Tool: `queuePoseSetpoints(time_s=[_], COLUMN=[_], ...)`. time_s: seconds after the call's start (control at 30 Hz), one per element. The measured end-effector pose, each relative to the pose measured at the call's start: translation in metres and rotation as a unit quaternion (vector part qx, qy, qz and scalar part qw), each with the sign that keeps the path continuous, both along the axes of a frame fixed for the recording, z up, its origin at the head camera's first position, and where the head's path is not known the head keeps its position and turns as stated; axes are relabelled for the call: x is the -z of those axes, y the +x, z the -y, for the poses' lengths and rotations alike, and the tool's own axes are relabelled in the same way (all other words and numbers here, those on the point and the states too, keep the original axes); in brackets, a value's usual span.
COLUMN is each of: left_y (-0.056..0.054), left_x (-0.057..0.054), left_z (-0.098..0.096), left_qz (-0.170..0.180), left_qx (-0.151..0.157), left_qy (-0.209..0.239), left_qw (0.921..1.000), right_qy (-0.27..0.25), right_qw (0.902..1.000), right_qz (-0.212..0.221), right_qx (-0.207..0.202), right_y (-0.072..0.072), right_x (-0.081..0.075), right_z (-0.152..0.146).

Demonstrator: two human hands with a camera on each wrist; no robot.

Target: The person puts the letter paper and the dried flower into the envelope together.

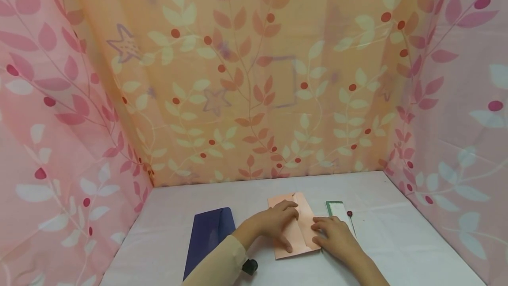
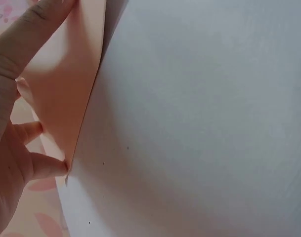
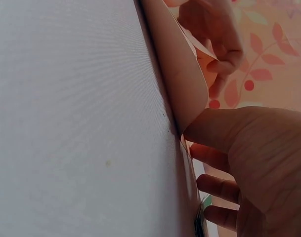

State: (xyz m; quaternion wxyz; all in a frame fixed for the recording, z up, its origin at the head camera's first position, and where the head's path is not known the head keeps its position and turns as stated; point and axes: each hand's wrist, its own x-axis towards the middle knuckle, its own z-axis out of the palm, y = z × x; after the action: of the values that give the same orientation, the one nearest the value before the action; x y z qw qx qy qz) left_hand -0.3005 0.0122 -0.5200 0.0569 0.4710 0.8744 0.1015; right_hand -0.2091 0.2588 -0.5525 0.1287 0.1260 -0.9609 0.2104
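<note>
A peach paper envelope lies on the white table, its flap side up. Across it my left hand is spread, with the thumb on the lower part and fingertips by the flap's seam. At the envelope's right edge, my right hand touches the paper with thumb and fingertips. In the right wrist view the right thumb meets the corner of the bowed paper, and the other fingers are spread apart. The left wrist view has the left thumb on the paper and two fingertips at its far edge.
A dark blue envelope lies left, partly behind the left sleeve. Beyond the right hand are a white card with a green border and a thin stem with a dark red head. Patterned cloth walls surround the table.
</note>
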Motion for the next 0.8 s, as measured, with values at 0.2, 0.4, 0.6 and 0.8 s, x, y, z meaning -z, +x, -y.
queuePoseSetpoints(time_s=[0.2,0.4,0.6,0.8], left_y=[0.000,0.001,0.000,-0.001], left_x=[0.001,0.001,0.002,0.004], left_z=[0.004,0.002,0.001,0.000], left_qz=[0.016,0.014,0.001,0.012], left_qx=[0.009,0.007,0.007,0.002], left_qy=[0.016,0.011,0.010,0.010], left_qw=[0.9997,0.9998,0.9999,0.9999], right_qy=[0.001,0.012,-0.032,-0.031], right_qw=[1.0000,0.9996,0.9993,0.9985], right_qz=[-0.003,-0.022,-0.015,-0.045], right_qx=[-0.005,-0.012,-0.010,-0.007], right_y=[0.000,-0.001,0.003,0.006], right_x=[0.001,-0.003,-0.019,-0.031], right_z=[0.001,0.003,0.005,-0.004])
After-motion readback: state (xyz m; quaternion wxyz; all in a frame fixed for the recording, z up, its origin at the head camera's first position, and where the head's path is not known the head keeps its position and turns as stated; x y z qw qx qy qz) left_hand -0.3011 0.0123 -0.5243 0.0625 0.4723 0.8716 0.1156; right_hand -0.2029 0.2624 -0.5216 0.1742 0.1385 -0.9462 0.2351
